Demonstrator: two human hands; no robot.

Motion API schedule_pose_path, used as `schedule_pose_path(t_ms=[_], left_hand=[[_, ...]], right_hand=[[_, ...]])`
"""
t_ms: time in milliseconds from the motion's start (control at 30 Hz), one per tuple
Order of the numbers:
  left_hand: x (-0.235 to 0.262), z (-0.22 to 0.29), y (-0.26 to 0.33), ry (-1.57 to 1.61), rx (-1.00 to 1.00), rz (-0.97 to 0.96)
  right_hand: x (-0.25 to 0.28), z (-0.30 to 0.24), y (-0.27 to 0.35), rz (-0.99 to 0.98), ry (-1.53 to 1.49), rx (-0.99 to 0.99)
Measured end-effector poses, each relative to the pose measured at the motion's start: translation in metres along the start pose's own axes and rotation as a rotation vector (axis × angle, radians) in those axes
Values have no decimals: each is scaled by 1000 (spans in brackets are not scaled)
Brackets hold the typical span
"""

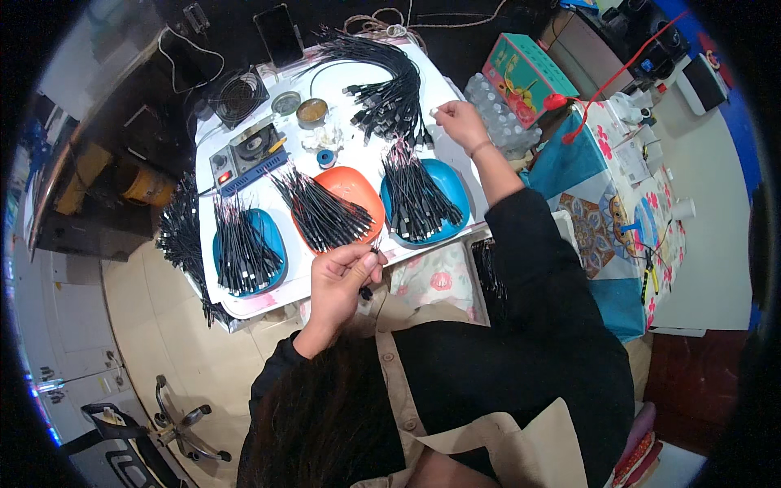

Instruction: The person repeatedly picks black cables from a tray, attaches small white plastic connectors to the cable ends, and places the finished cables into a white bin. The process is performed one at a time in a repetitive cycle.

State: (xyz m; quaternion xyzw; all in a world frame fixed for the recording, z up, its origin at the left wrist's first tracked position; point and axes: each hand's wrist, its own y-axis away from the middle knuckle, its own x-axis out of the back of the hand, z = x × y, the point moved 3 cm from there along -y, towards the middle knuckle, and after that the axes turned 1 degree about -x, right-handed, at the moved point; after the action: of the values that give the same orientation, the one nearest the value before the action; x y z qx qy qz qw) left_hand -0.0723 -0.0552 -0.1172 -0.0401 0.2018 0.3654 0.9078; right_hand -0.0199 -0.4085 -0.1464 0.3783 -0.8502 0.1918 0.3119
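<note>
My left hand (335,286) is closed at the table's front edge, pinching a short black cable (366,291) with thin bare wire ends at its top. Out to the right, my right hand (462,126) is closed with the fingertips around something small and pale, too small to name. It is beside a large bundle of black USB cables (382,98) at the back of the white table. Short black cables lie in a left blue tray (278,233), an orange tray (346,185) and a right blue tray (446,180).
A soldering station (248,156) with a lit red switch stands left, near a small fan (238,96), round tins (311,112) and a solder spool (325,159). Plastic-wrapped bottles (498,114) and a fruit-printed box (529,77) stand right. More cables (183,232) hang at the left edge.
</note>
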Motion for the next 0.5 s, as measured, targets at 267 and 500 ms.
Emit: schedule_pose_path(t_ms=[267,500], left_hand=[[1,4,8,21,14,35],[-4,8,18,110,-33,37]], right_hand=[[-37,34,-63,-185,210,-186],[-27,23,-58,-306,-137,-303]])
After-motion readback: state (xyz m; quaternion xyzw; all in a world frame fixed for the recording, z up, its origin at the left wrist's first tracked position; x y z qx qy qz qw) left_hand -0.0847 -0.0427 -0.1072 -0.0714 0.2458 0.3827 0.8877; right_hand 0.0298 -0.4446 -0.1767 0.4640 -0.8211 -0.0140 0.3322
